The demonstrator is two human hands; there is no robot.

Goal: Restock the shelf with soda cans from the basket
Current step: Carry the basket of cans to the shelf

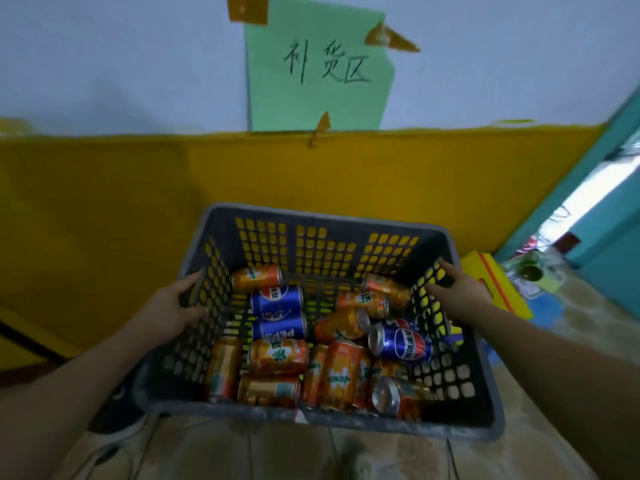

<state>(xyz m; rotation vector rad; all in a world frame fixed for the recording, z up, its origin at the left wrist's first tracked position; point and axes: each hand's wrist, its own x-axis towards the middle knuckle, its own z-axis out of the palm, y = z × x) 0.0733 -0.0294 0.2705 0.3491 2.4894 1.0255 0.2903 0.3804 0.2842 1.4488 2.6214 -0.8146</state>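
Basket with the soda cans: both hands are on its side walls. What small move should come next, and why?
Probably lift the basket level with both hands: the left hand and right hand grip opposite walls, the cans all lie loose inside, and no shelf is in view.

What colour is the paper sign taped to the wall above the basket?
The sign is light green; head view.

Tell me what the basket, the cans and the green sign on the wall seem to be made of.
The basket looks like moulded plastic, dark grey and matt, with gridded holes and a scuffed rim. The cans seem thin metal, likely aluminium: glossy printed sides, one showing a shiny silver end. The green sign looks like matt paper, with a curling corner, held by brownish tape.
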